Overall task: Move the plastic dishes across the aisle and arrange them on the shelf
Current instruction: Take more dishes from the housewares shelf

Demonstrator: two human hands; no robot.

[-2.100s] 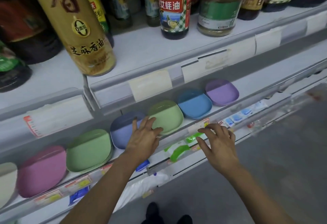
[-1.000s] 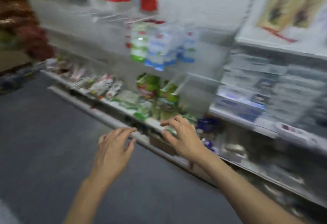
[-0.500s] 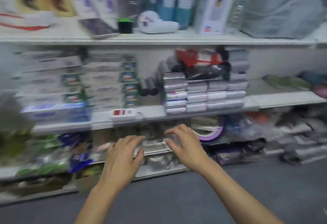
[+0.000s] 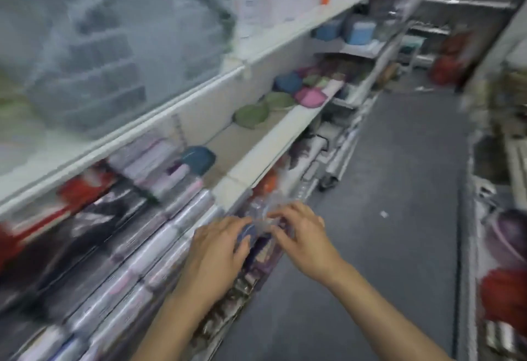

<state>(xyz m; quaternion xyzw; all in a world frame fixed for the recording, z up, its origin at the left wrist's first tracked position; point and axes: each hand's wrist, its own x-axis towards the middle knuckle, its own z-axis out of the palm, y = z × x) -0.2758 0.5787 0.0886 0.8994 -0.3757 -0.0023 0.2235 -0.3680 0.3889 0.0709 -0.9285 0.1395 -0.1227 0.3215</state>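
hands: our left hand and right hand hang low by the shelf front, fingers loosely spread, holding nothing we can make out (blurry)
dishes: plastic dishes sit up-right of our fingers, row running along the shelf; right hand's nearer
room: bare board before them, aisle floor open

You have two hands in view, the left hand and the right hand. On the middle shelf you can count two green dishes, two dark blue dishes and one pink dish; blur hides any further ones at its far end. Two light blue containers stand on the shelf above.
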